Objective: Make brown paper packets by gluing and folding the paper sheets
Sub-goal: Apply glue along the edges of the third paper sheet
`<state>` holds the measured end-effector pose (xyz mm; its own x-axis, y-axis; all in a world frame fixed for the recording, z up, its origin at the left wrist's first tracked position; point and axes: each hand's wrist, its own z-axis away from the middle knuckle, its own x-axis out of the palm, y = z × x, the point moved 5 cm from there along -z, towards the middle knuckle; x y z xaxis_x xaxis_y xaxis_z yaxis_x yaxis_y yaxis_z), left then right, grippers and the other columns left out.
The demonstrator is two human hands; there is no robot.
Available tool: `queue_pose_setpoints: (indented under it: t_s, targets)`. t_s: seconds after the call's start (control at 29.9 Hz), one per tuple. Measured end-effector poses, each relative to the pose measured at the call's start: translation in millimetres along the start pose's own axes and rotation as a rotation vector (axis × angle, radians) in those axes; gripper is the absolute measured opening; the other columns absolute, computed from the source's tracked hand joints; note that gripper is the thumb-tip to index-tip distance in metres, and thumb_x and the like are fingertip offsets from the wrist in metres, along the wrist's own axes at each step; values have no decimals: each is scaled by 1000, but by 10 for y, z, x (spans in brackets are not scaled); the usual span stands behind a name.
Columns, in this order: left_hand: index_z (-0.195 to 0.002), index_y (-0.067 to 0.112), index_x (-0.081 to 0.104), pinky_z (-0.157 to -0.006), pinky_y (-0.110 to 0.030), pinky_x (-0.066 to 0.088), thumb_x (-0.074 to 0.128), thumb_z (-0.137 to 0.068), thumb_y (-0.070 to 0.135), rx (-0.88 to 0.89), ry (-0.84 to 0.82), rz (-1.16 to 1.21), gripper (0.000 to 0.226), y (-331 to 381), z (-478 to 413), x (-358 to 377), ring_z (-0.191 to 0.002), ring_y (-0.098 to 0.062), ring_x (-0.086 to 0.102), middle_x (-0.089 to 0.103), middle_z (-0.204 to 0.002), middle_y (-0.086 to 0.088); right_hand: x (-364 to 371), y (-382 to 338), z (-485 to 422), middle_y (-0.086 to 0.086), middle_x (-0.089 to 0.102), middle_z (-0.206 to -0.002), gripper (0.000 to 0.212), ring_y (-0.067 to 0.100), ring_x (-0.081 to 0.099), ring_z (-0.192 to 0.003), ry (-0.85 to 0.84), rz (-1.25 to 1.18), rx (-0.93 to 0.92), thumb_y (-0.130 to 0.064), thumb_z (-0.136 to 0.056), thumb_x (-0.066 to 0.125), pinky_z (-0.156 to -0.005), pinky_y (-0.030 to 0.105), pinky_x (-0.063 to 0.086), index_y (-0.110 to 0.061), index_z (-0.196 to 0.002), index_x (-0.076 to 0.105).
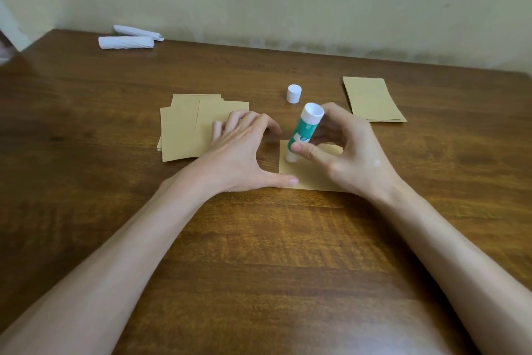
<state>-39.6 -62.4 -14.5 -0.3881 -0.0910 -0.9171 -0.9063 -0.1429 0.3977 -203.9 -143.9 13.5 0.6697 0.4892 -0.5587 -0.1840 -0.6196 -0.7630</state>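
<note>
A brown paper sheet (pixel 309 179) lies flat on the wooden table (pixel 259 254) in the middle. My right hand (pixel 351 153) grips a green and white glue stick (pixel 302 131), tilted, its lower tip touching the sheet's left part. My left hand (pixel 241 153) lies spread beside the sheet; its thumb presses the sheet's lower left corner, and its fingers rest on the table and on the edge of a stack of brown sheets (pixel 187 130). The right hand hides much of the sheet.
The glue stick's white cap (pixel 294 93) stands behind the hands. A second pile of brown paper pieces (pixel 371 99) lies at the right rear. Two white folded paper rolls (pixel 129 38) sit at the far left by the wall.
</note>
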Motion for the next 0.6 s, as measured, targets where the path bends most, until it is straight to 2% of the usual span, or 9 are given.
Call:
queue_pose_setpoints:
  t_s: [0.13,0.3,0.43,0.5,0.6]
  targets:
    - [-124,44,38,-109,-36,23,65,-64,85,18,12,18,78,16,14,-3,-139,-6,21,39,-136,19,53,-35,7,-8,75,-104,33,14,74,-101,-53,39,-40,-21,-88,87,-94,36,60,-14,-113,67]
    - [-136,42,40,-111,-36,21,64,-67,85,28,-9,1,84,13,9,3,-140,-6,18,37,-141,18,79,-31,-28,-9,75,-106,25,12,73,-106,-85,136,-60,-12,-93,79,-99,44,57,-21,-110,63]
    - [-136,41,41,-112,-37,22,65,-68,85,29,-3,-7,84,8,9,7,-141,-7,18,37,-142,17,85,-24,-38,-9,75,-104,32,10,73,-106,-46,174,-59,-9,-94,77,-98,45,57,-30,-107,58]
    - [-136,41,42,-111,-37,22,64,-67,86,30,-2,-10,85,9,11,8,-141,-7,19,37,-141,18,89,-3,-46,-11,75,-102,29,7,73,-104,-20,189,-45,-11,-93,78,-97,43,57,-27,-108,59]
    - [-134,40,42,-112,-39,22,61,-66,87,26,-4,-18,85,6,11,10,-141,-7,19,38,-141,18,104,6,-65,-15,73,-100,29,3,71,-101,12,206,-19,-15,-92,80,-95,32,56,-17,-115,62]
